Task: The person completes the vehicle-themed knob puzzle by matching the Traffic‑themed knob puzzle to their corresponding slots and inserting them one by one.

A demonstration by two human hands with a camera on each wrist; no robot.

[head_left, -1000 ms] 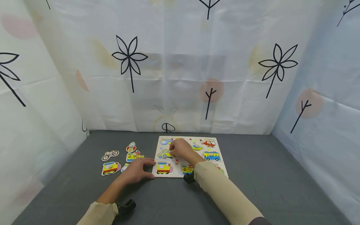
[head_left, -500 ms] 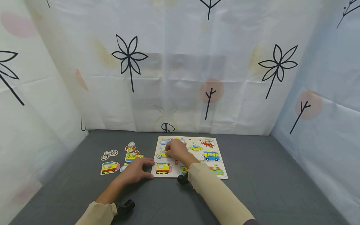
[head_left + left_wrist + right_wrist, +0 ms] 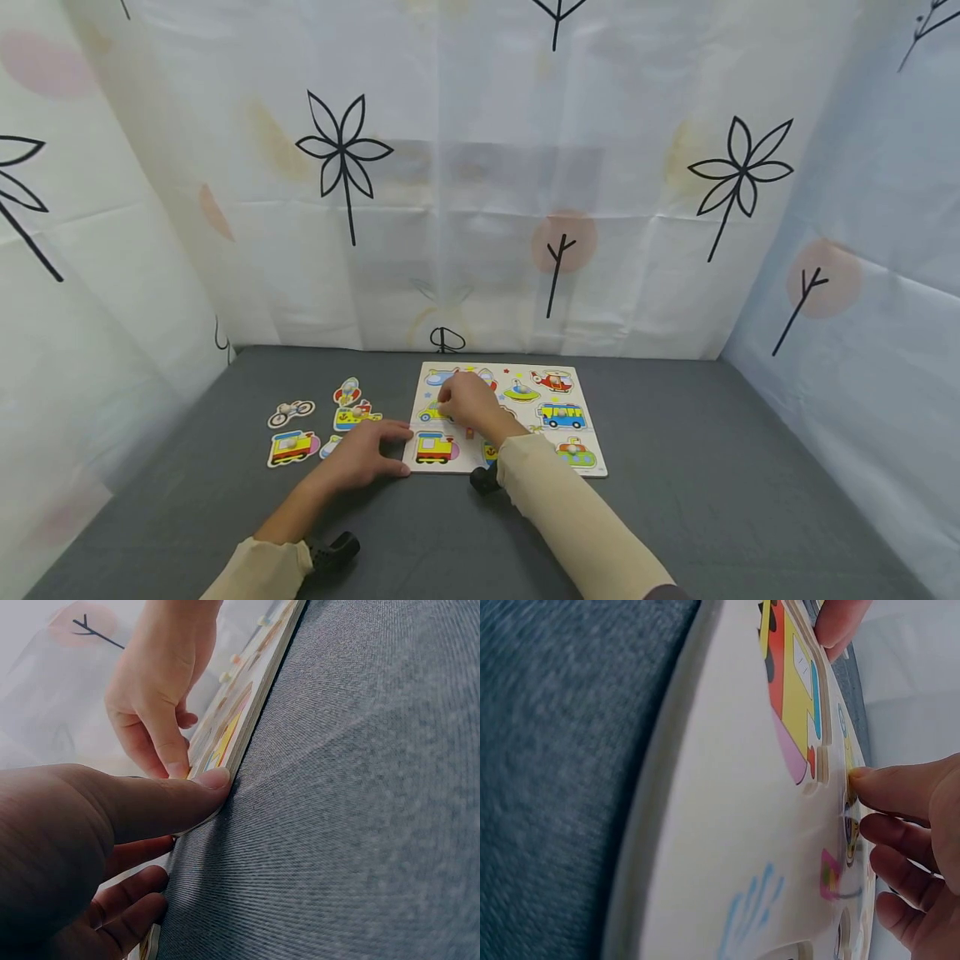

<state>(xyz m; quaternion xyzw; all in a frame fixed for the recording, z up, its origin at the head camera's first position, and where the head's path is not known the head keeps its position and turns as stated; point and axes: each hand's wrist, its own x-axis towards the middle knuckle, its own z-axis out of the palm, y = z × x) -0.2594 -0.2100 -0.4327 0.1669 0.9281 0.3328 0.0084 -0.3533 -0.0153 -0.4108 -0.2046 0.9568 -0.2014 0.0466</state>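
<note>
A wooden knob puzzle board [image 3: 468, 458] with vehicle pictures lies on the table. My right hand [image 3: 474, 402] is over its left half, with thumb and fingertips pinching the yellow car puzzle piece [image 3: 429, 412] at the car's spot. The knob itself is hidden by the fingers. In the right wrist view, the thumb touches the yellow car, beside the train recess [image 3: 791, 690]. My left hand [image 3: 362, 457] touches the board's left edge, fingers extended and thumb at the near corner; the left wrist view shows that thumb [image 3: 165, 801] on the rim.
Left of the board lie loose pieces: a motorcycle [image 3: 291, 413], a train [image 3: 292, 447], a rocket [image 3: 348, 391], a ship [image 3: 357, 416] and one partly behind my left hand. The bus [image 3: 562, 415] and helicopter [image 3: 553, 382] are on the board. A patterned curtain stands behind.
My right hand has shifted slightly left over the board, staying at the car. More of the board's right side shows. My left hand keeps its place at the edge.
</note>
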